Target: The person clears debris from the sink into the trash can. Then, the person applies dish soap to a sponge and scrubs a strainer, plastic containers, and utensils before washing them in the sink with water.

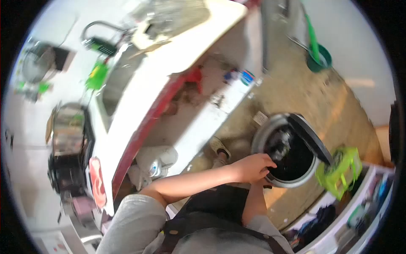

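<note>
A round bin (259, 137) with a grey rim and a dark inside stands on the floor, its black lid (311, 137) tilted up. My left hand (253, 167) reaches over the bin's near rim, fingers apart and stretched toward the opening, with nothing visible in them. Beyond the fingertips, a crumpled, shiny, clear-looking item (280, 146) shows in the bin's mouth; blur hides its kind. My right forearm (255, 203) runs up under the left one toward the bin's near side. The right hand is mostly covered by the left, so its fingers are hidden.
A bright green bag (338, 171) stands close to the bin's right side. Farther off is a green bucket (319, 61) with a green-handled tool. To the left runs a white counter (135, 122) with a sink; shelves (317, 241) with items lie at lower right.
</note>
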Motion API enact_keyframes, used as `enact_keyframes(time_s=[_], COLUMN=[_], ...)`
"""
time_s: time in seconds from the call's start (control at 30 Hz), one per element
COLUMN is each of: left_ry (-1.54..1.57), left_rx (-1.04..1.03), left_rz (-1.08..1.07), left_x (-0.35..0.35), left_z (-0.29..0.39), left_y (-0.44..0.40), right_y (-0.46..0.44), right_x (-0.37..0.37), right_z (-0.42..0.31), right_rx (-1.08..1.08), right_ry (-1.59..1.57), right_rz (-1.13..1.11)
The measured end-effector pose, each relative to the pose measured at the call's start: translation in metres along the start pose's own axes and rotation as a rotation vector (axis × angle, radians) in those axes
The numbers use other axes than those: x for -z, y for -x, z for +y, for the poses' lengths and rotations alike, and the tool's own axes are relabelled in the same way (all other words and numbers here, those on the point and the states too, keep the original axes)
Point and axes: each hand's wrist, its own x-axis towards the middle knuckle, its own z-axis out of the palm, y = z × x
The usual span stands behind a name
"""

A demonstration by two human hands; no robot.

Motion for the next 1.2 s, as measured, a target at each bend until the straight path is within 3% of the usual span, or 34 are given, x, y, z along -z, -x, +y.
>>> enact_keyframes(time_s=[0.07, 0.17, 0.2, 0.3, 0.37, 0.43, 0.57, 0.67, 0.77, 0.83, 0.93, 1.0, 1.03, 1.1, 1.13, 1.2], left_ry=[-0.063, -0.044, 0.001, 0.18, 0.209, 0.316, 0.635, 0.455, -0.116, -0.594, -0.383, -0.411, -0.425, -0.498, -0.535, -0.754], left_rx=[-0.021, 0.148, 0.133, 0.389, 0.286, 0.426, 1.064, 1.326, 1.272, 1.199, 0.546, 0.736, 0.831, 0.571, 0.44, 0.453], left_rz=[0.116, 0.269, 0.364, 0.789, 0.996, 1.237, 1.053, 1.357, 0.823, 0.435, 0.685, 0.631, 0.605, 0.768, 0.845, 0.699], left_x=[0.043, 0.135, 0.164, 0.258, 0.33, 0.391, 0.448, 0.443, 0.452, 0.466, 0.463, 0.473, 0.476, 0.459, 0.452, 0.436], left_z=[0.019, 0.061, 0.06, 0.058, 0.002, -0.055, -0.211, -0.345, -0.366, -0.292, -0.323, -0.301, -0.289, -0.322, -0.333, -0.325], left_y=[0.033, 0.109, 0.14, 0.23, 0.287, 0.321, 0.355, 0.333, 0.278, 0.239, 0.209, 0.212, 0.216, 0.23, 0.237, 0.244], right_y=[-0.017, -0.03, -0.032, -0.024, -0.012, 0.006, 0.042, 0.07, 0.087, 0.095, 0.093, 0.08, 0.082, 0.142, 0.153, 0.123], right_x=[-0.006, -0.007, -0.007, -0.006, 0.001, -0.001, -0.005, -0.017, -0.02, -0.019, -0.01, -0.007, -0.021, -0.098, -0.112, -0.114], right_z=[0.007, -0.007, -0.014, -0.04, -0.061, -0.083, -0.115, -0.128, -0.129, -0.128, -0.13, -0.129, -0.132, -0.14, -0.14, -0.133], right_rx=[-0.147, -0.282, -0.306, -0.339, -0.343, -0.345, -0.289, -0.223, -0.175, -0.158, -0.145, -0.185, -0.26, -0.187, -0.157, -0.148], right_ry=[0.177, 0.397, 0.449, 0.557, 0.578, 0.573, 0.492, 0.398, 0.321, 0.28, 0.219, 0.179, 0.19, 0.276, 0.35, 0.339], right_rz=[-0.049, -0.081, -0.084, -0.091, -0.079, -0.066, -0.028, -0.024, -0.045, -0.07, -0.181, -0.254, -0.174, 0.279, 0.23, 0.111])
